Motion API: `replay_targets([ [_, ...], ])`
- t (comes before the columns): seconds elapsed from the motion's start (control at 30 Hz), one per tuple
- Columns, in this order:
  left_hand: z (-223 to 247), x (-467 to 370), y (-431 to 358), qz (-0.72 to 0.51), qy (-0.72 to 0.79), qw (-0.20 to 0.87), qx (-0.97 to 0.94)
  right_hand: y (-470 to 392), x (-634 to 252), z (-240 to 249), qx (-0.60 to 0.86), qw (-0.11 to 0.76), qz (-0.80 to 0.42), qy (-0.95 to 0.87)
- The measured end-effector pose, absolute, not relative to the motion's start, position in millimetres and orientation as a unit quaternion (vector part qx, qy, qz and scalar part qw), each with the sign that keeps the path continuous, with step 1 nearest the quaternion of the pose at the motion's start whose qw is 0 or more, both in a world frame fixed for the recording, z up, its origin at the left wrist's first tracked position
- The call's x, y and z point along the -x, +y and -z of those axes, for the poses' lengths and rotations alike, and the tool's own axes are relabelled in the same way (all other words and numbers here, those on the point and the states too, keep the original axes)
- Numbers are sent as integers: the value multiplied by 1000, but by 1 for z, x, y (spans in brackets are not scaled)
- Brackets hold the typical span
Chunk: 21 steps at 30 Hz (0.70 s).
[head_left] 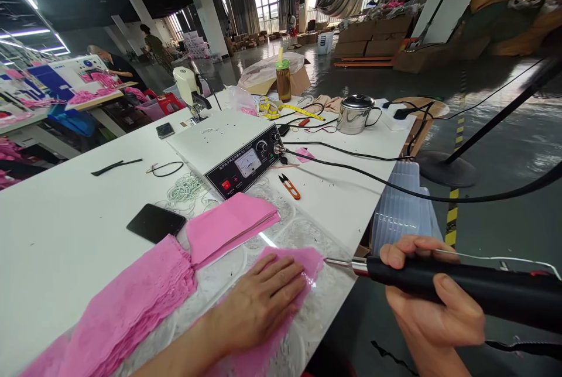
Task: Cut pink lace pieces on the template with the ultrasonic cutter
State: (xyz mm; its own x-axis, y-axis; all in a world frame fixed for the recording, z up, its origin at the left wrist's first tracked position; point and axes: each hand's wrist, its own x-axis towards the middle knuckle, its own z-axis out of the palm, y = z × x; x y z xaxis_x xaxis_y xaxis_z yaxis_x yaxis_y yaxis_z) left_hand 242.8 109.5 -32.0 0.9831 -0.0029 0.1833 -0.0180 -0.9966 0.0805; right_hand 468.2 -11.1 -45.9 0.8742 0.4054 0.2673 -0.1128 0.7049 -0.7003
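My left hand [263, 301] lies flat, fingers stretched out, on a thin pink fabric piece [314, 260] over a clear sheet near the table's right edge. In my right hand [443, 301] is a thick black ultrasonic cutter [417, 274], held nearly level, fingers wrapped around its body. Its slim metal tip touches or nearly touches the fabric's right corner. Beyond my left hand lies a folded pink stack [232, 225]. To the left is a larger pile of pink pieces [136, 307] with jagged edges.
A control box [246, 163] with a dial meter stands behind the fabric, its black cable running right. Orange thread snips [290, 187], a phone [156, 223], tangled pale thread [187, 188], a steel mug [356, 113] and a bottle [283, 78] are on the table [65, 213]. People work farther back.
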Motion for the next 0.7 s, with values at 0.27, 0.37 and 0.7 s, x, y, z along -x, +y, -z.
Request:
replay_targets([
  [0.27, 39, -262, 115, -78, -5, 36, -996, -11, -472, 44, 384, 890, -135, -205],
  [0.37, 40, -261, 114, -77, -10, 30, -997, -11, -471, 42, 399, 884, -135, -200],
  [0.7, 43, -261, 115, -76, -14, 58, -995, -9, -471, 38, 400, 885, -123, -202],
])
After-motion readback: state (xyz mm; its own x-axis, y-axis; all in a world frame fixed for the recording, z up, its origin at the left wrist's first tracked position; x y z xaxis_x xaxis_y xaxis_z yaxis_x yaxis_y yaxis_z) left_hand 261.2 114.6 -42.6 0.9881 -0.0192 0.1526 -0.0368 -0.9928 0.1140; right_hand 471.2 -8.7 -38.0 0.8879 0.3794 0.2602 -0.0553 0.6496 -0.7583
